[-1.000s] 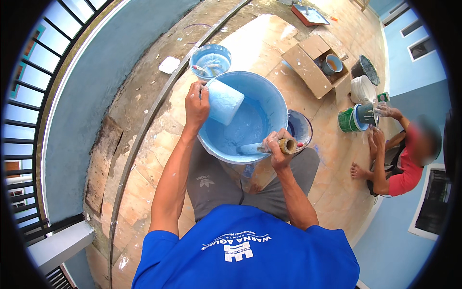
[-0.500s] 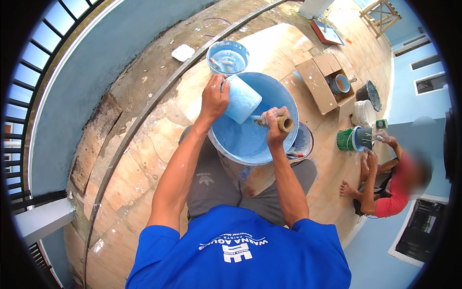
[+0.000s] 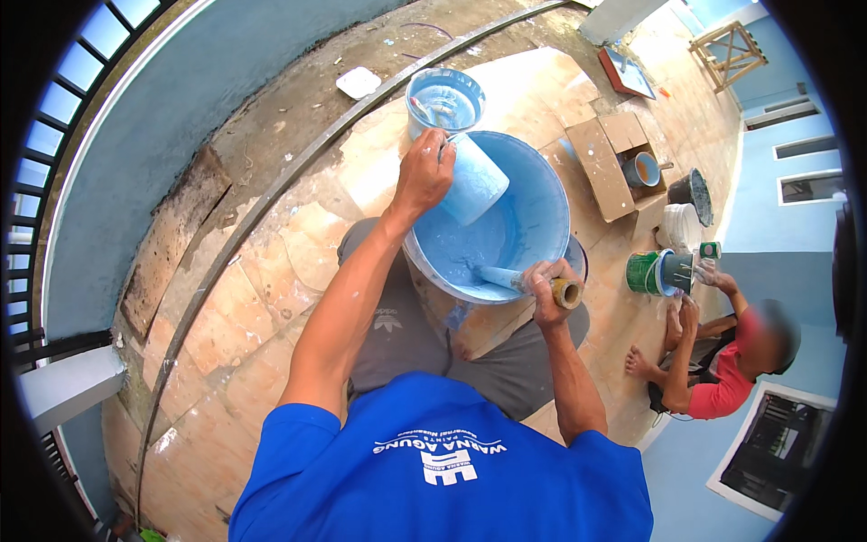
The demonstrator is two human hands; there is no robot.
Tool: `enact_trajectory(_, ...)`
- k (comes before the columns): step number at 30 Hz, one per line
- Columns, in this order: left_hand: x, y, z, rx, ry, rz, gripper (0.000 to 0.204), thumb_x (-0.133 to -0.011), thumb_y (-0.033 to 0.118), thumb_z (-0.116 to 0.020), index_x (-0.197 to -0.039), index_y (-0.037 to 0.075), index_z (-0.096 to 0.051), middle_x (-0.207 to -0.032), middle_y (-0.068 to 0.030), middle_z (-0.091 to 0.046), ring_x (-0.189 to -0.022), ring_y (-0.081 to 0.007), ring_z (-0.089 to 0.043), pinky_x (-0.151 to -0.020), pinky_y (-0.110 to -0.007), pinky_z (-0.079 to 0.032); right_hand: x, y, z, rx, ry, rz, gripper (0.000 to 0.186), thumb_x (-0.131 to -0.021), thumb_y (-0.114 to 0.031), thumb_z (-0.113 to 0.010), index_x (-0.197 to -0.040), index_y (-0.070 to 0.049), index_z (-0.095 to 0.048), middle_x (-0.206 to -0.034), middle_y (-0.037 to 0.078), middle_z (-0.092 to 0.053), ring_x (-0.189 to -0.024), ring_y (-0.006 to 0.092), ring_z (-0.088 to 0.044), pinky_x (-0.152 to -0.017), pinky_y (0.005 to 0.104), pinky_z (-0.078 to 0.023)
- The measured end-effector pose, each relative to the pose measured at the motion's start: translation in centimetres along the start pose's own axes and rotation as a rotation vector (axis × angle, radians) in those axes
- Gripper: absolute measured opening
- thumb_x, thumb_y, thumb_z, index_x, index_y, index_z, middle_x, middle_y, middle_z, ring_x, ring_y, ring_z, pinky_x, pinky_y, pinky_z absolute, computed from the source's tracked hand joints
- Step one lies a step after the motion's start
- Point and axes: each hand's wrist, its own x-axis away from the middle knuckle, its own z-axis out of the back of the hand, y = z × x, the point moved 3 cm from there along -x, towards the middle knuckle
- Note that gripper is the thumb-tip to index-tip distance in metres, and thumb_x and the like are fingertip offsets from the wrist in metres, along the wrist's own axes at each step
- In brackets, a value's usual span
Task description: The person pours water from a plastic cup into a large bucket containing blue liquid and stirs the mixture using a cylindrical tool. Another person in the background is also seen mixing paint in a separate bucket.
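My left hand (image 3: 424, 172) is closed on the rim or handle side of a paint-coated light blue mug (image 3: 479, 181), tilted over a large round tub (image 3: 557, 194). Blue paint lies in the bottom of the tub, which stands between my knees. In my right hand (image 3: 547, 291) is a bamboo stick (image 3: 501, 276), gripped close to its hollow tan end. Its blue-coated length slants down to the paint at the near side of the tub. Just beyond the mug stands a smaller blue paint bucket (image 3: 476, 117) with a brush-like tool inside.
At the right, a co-worker in a red shirt (image 3: 727, 390) sits by a green paint can (image 3: 643, 273). A cardboard box (image 3: 596, 172) holding a blue pot, a white bucket (image 3: 679, 228) and a black bucket (image 3: 694, 194) stand farther off. A blue wall (image 3: 117, 181) runs along the left.
The stick has moved away from the mug, down to the near side of the tub. My right hand has shifted right and nearer; my left still holds the mug tilted.
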Motion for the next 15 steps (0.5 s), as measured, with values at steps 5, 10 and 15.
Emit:
enact_trajectory(5,0.0,-0.1,0.2,0.005,0.01,-0.012,0.024,-0.101,0.016,-0.055,-0.111,-0.004,-0.064,-0.106,-0.0234,-0.067,-0.099,-0.0415,-0.066,-0.089,-0.046,-0.051,-3.4,1.1,2.4,-0.213,0.164,0.065,0.019,-0.092,0.006,-0.058,-0.081,-0.004,-0.046,-0.07,0.008,-0.058,-0.062,0.0156,-0.056,-0.061,0.0322,-0.049)
enact_trajectory(10,-0.1,0.3,0.2,-0.003,0.011,-0.028,0.019,-0.1,0.012,-0.058,-0.107,-0.005,-0.062,-0.108,-0.0257,-0.067,-0.102,-0.0461,-0.065,-0.09,-0.05,-0.052,-8.6,2.3,0.4,-0.064,0.141,0.202,0.021,-0.092,0.004,-0.061,-0.082,-0.006,-0.046,-0.07,0.006,-0.055,-0.062,0.0137,-0.053,-0.06,0.0309,-0.046)
enact_trajectory(15,-0.2,0.5,0.1,-0.009,-0.001,-0.029,0.02,-0.099,0.013,-0.058,-0.108,-0.005,-0.063,-0.109,-0.0265,-0.067,-0.103,-0.0467,-0.065,-0.09,-0.05,-0.052,-11.7,6.1,-1.2,0.068,0.11,0.218,0.026,-0.089,0.005,-0.067,-0.075,-0.005,-0.048,-0.067,0.003,-0.058,-0.06,0.0088,-0.053,-0.055,0.0279,-0.043)
